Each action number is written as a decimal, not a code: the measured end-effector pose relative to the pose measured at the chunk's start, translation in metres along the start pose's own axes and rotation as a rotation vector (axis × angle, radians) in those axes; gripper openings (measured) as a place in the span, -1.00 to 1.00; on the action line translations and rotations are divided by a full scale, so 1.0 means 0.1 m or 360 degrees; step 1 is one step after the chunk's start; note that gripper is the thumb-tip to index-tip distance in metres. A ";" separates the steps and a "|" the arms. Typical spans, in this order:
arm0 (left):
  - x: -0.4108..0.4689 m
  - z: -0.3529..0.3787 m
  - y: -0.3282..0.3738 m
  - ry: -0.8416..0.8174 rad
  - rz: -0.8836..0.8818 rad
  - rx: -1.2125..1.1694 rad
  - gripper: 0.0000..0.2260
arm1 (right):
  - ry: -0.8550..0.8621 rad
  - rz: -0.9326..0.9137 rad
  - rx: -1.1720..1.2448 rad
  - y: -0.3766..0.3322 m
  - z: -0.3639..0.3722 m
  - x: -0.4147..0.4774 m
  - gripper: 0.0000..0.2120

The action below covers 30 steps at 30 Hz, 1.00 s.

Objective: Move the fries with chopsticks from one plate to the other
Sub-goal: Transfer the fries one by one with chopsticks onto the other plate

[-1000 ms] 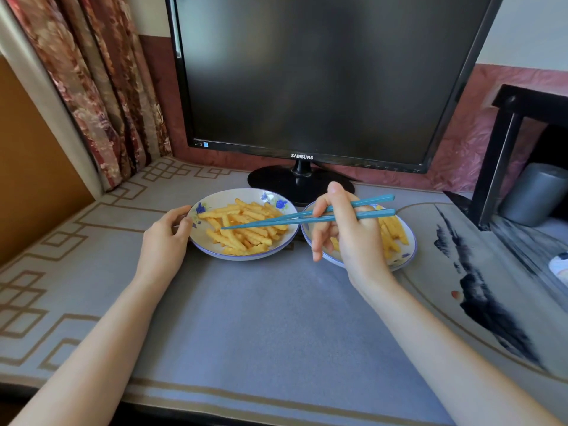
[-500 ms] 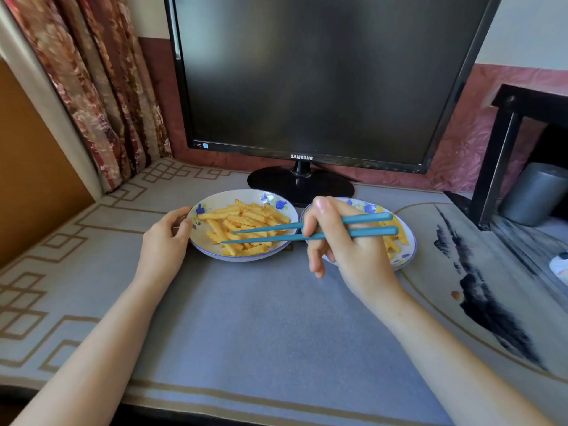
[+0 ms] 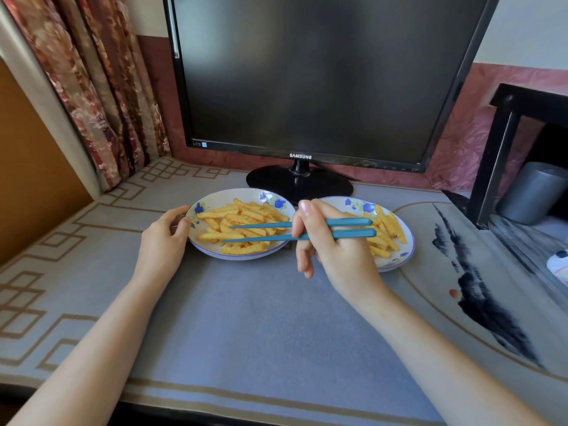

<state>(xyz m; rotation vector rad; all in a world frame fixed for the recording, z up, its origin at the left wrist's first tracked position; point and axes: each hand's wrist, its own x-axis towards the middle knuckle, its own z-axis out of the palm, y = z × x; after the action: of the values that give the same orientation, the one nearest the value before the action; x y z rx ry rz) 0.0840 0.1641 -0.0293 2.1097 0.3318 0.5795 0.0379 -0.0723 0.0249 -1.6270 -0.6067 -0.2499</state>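
Note:
Two white plates with blue flowers stand side by side in front of the monitor. The left plate [image 3: 212, 252] holds a pile of crinkle-cut fries [image 3: 246, 221]. The right plate [image 3: 407, 250] holds fewer fries [image 3: 388, 232] and is partly hidden by my right hand [image 3: 335, 250]. That hand grips a pair of teal chopsticks [image 3: 261, 232], which point left with their tips apart over the left plate's fries. My left hand [image 3: 163, 241] grips the left plate's left rim.
A black Samsung monitor [image 3: 307, 75] on a round base [image 3: 270, 182] stands right behind the plates. A patterned curtain [image 3: 101, 96] hangs at the left. At the right are a black frame [image 3: 495, 155] and a grey cylinder [image 3: 531, 192]. A grey patterned mat [image 3: 261, 327] covers the desk.
My right hand has moved down and slightly toward me. The chopstick tips have spread apart and dropped onto the fries in the left plate. My left hand has not moved.

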 end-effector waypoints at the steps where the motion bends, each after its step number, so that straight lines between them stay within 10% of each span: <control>1: 0.00 0.00 0.00 -0.0001 0.0002 -0.0001 -0.72 | -0.0009 0.0003 -0.0007 0.00 0.00 -0.01 -0.68; 20: 0.00 0.00 -0.02 -0.0001 0.0006 -0.0018 -0.72 | 0.0499 0.0128 -0.0105 -0.27 -1.03 0.22 -0.62; 30: 0.02 0.01 -0.04 -0.0005 -0.0015 -0.0018 -0.71 | 0.0320 0.0337 -0.0447 -0.28 -1.42 0.17 -0.62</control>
<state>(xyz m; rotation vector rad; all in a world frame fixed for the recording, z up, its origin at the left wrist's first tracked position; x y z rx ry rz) 0.0863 0.1667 -0.0321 2.0968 0.3358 0.5713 0.0632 -0.2053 0.0798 -1.8931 -0.2507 -0.3491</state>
